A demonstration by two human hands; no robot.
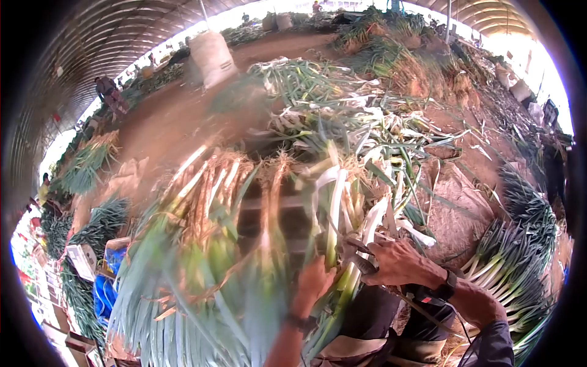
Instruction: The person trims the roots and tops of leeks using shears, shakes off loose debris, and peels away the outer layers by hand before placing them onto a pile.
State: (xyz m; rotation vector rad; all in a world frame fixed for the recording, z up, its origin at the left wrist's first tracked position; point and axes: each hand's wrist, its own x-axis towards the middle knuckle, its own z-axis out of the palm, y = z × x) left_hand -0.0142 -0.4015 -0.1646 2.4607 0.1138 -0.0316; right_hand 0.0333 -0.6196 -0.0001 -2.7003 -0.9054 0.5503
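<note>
In the head view, the right hand [397,263] is clenched round the pale shanks of a leek bundle [333,238] held close before the body. The left hand [315,280] presses against it lower down, its grip too blurred to tell. The bundle looks bulky and heavy; the firm, smooth shanks seem best to hold, the green leaves [183,293] floppy.

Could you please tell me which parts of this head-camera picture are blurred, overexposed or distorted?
Head view: strong fisheye bends the arched roof and leaves black corners; motion blur smears the bundle of leeks and the left hand; the right hand is sharper; daylight at the open sides is blown out white.
</note>
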